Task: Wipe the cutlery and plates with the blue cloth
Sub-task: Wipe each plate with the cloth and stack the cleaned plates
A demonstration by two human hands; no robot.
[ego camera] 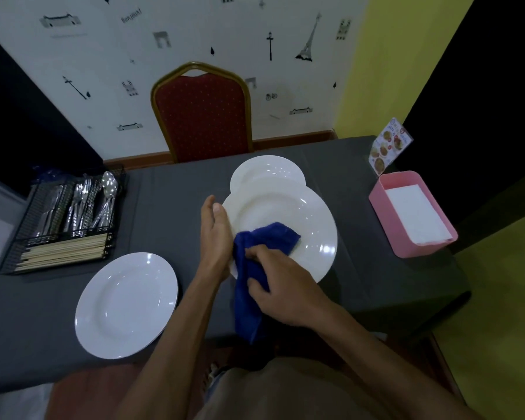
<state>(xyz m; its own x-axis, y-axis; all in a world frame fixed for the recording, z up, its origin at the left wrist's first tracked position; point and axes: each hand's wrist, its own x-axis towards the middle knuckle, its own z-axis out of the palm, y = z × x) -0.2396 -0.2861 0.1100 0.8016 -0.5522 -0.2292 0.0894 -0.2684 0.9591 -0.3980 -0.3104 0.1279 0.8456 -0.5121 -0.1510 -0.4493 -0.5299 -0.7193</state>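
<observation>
What worries me is the plate (285, 213) slipping. The left hand (215, 234) holds it by its left rim alone, thumb on top and the fingers tucked out of sight beneath, so the whole right side has no support from a hand. The right hand (282, 286) is clenched on the cloth (267, 241) and bears down close to that held side. A harder push toward the free edge could tip the plate out of the grip and onto the far plate (267, 171), whose near rim it overlaps, and china on china chips easily. Whether the plate is lifted clear of the table (376, 283) or rests on it, I cannot tell. The cloth's long tail dangles below the right hand, past the table's near edge. In a wide sweep it could catch the rim and drag the plate along.

The plate is mid-table, straight in front of the person. It is white and wide-rimmed with a shallow well, glossy with lamp glints, and I can make out no marks on it. The cloth is deep blue, soft and bunched, with its front end spread over the lower left of the well. The left plate (125, 304) lies flat near the table's edge, apart from the others. The cutlery (82, 204) stands untouched in a black rack (22, 231) at the far left, with chopsticks (64, 253) laid across the front.
</observation>
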